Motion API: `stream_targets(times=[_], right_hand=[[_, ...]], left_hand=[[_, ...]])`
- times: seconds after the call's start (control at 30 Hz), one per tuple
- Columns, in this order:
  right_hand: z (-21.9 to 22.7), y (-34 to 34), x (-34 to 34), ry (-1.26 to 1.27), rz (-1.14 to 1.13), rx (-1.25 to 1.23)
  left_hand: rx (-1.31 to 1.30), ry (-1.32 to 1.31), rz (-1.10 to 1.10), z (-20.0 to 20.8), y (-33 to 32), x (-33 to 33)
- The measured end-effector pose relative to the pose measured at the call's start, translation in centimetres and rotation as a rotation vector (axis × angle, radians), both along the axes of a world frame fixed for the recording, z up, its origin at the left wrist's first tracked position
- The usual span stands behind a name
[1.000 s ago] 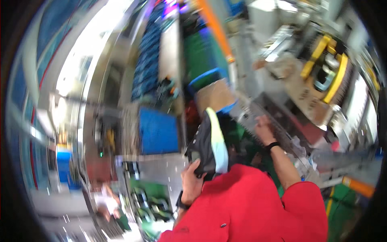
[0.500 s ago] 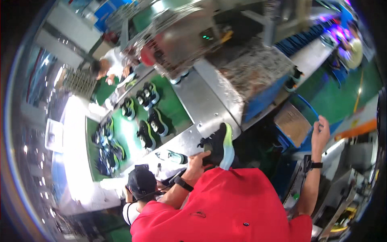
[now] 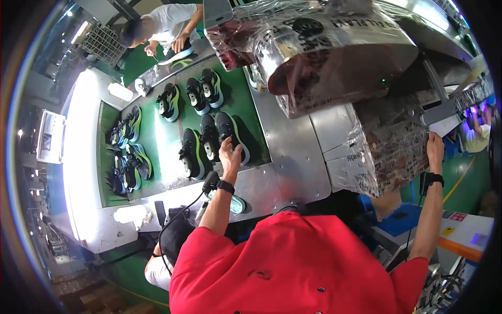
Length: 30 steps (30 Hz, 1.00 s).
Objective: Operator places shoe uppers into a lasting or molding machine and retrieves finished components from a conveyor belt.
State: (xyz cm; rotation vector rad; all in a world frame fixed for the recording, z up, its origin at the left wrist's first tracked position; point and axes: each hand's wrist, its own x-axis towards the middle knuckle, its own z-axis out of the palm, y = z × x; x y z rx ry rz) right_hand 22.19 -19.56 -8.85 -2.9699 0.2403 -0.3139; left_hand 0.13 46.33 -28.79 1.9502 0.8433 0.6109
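Note:
My left hand (image 3: 230,157) is at the near end of a black sneaker (image 3: 228,128) with a pale green and blue sole, which rests on the green belt (image 3: 175,138). Its fingers are slightly curved and apart, touching or just above the shoe. Two similar sneakers stand close on its left, a middle sneaker (image 3: 209,137) and an outer sneaker (image 3: 191,157). Far to the right, my right hand (image 3: 435,149) lies against the edge of a box-shaped cover wrapped in printed plastic (image 3: 392,152), its fingers stretched along it and partly hidden.
Several more sneakers (image 3: 204,89) stand on the belt, others crowd its left side. A metal plate (image 3: 293,167) borders it. A large plastic-wrapped machine (image 3: 319,57) overhangs the back. One person (image 3: 167,26) handles a shoe at the far left; another person (image 3: 175,240) is close on my left.
The sneaker that my left hand held in front of me is now on the belt beside two others. My right hand went from mid-air to the wrapped cover's edge. The view has turned.

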Motion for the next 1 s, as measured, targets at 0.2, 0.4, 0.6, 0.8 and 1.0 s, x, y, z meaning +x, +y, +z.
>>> stream_targets(times=[0.2,0.4,0.6,0.8,1.0], right_hand=[[-0.6,0.4,1.3,0.012,-0.041,0.122],[0.9,3.8,0.7,-0.035,-0.055,0.054],[1.8,4.6,-0.4,-0.092,-0.028,0.137],[3.3,5.7,-1.7,-0.061,0.006,0.219],[2.6,4.6,-2.0,-0.126,0.114,0.254]], left_hand=[[-0.533,0.049,-0.393,2.1,-10.4,-1.0],[-0.919,0.143,-0.582,9.7,-20.5,-2.5],[-0.801,0.01,-0.794,18.8,-25.3,0.4],[-0.416,-0.298,-0.709,24.2,-31.5,0.4],[0.136,-0.316,-0.788,24.7,-38.4,3.7]])
